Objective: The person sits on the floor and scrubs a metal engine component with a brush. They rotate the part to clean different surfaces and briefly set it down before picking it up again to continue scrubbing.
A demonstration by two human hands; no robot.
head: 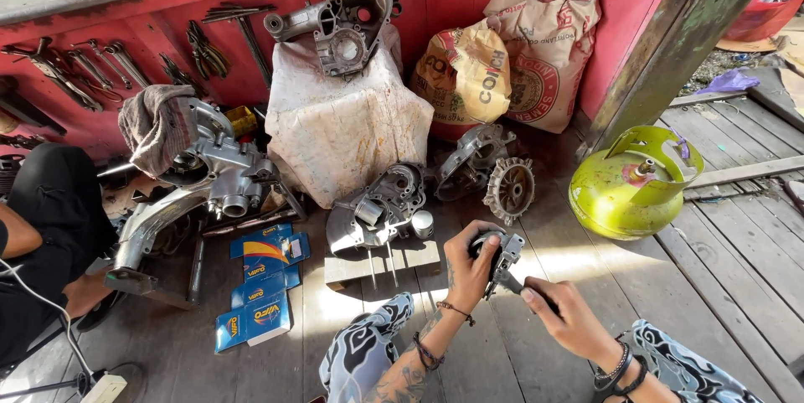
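1. left hand (471, 262) wraps around a small dark metal part (501, 254), fingers curled tight over its top; right hand (563, 312) pinches the part's lower end, closed on it. the part sits mid-air above the wooden floor (712, 286), low centre of the view.
2. risk: the part looks greasy and oddly shaped, so it could slip and drop between the knees onto the boards if the pinch loosens.
3. risk: the engine casing (374, 212) on a wooden block (381, 262) at 11 o'clock of the hands has thin studs hanging over the block edge; a forward elbow swing could knock it.
4. risk: the finned round part (508, 189) at 12 o'clock lies near, easy to bump.
5. the green gas cylinder (624, 189) at 2 o'clock is near, rounded, could roll if nudged.
6. blue boxes (260, 286) at 9 o'clock, well apart.
7. open room: bare boards from 3 to 5 o'clock; another person's leg at far 9 o'clock closes that side.
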